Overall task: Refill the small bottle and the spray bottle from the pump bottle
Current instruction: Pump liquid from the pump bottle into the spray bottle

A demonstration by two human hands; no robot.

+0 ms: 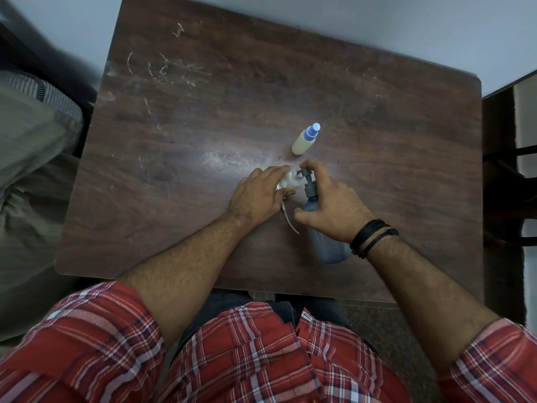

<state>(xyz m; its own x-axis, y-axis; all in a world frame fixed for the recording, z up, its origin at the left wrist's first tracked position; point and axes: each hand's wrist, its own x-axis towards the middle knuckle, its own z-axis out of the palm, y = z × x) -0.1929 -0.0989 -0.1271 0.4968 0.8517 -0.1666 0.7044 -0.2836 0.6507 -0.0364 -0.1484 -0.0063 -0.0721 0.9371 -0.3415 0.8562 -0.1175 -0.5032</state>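
**Pump spout over an open bottle mouth at centre frame**

At centre frame we see the left hand (261,190) curled round a clear bottle (290,179) on the dark wooden table (203,117), its open mouth facing up. A thin white dip tube (289,221) trails from under this hand toward the lower frame, so we judge this to be the spray bottle with its head removed. The right hand (331,203) wraps the neck of the blue-grey pump bottle (328,245), tilted toward the viewer, with the index finger arched over the dark pump head (308,181); the spout sits just at the clear bottle's mouth. Above them, well apart, stands the small bottle (303,141), capped in blue and holding cream liquid.

We take the step in hand to be dispensing into the clear bottle. The next move calls for pressing the pump while the spout is kept over the narrow mouth; a slip would spill onto the table.
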